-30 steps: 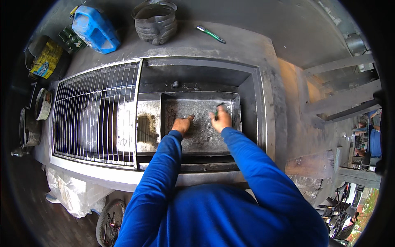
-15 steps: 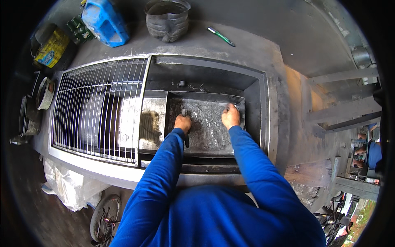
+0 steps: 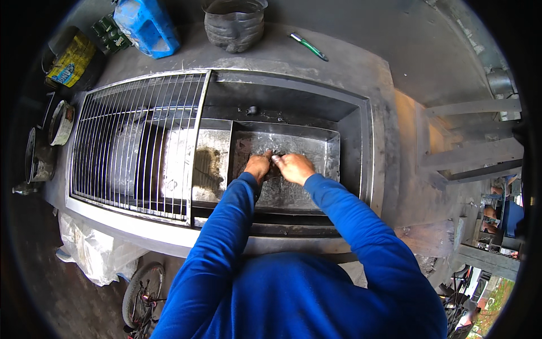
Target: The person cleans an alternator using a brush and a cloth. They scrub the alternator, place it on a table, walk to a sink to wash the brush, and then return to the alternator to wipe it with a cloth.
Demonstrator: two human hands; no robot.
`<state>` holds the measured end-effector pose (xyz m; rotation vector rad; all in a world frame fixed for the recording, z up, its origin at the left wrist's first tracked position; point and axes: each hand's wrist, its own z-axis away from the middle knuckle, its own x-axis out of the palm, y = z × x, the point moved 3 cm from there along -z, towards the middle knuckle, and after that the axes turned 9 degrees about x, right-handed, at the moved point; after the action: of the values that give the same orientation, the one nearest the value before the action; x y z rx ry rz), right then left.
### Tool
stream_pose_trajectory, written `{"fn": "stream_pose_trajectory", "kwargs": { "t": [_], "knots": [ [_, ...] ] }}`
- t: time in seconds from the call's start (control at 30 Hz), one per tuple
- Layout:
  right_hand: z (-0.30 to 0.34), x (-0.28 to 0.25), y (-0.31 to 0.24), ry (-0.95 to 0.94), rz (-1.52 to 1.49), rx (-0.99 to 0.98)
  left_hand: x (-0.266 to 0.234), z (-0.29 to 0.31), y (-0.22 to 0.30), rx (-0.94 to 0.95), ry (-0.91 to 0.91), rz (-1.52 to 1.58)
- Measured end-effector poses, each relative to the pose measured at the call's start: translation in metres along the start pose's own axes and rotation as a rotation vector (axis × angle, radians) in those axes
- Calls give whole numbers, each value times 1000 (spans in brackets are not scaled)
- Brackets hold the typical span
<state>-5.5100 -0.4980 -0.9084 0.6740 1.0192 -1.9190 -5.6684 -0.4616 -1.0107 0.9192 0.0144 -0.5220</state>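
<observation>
Head view: both hands, left hand (image 3: 257, 166) and right hand (image 3: 294, 168), press flat on the metal tray (image 3: 316, 147).

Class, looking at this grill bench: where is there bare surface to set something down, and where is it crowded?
Free: the grey bench top between the green pen and the firebox's right rim, and rightwards. Crowded: the far left corner, with blue jug and dark pot; both hands fill the metal tray.

An outdoor cooking yard: a big metal grill (image 3: 226, 158) at centre, blue canister (image 3: 145, 25) at eleven o'clock, bicycle wheel (image 3: 141, 294) at seven.
</observation>
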Motion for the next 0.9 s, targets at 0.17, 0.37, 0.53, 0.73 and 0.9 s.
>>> {"fn": "stream_pose_trajectory", "kwargs": {
  "t": [0.17,0.37,0.53,0.73,0.9],
  "knots": [
    [-18,-20,64,509,-165,551,-7,-18,-24,29,140,150],
    [-26,46,-6,46,-532,108,1,23,2,-256,-35,666],
    [-11,15,-31,58,-134,-172,-2,16,4,-117,6,601],
    [-18,-29,40,231,-165,370,-2,-13,-26,-161,203,463],
    [-28,28,34,102,-29,423,-9,-4,-25,-254,99,392]
  ]
}}
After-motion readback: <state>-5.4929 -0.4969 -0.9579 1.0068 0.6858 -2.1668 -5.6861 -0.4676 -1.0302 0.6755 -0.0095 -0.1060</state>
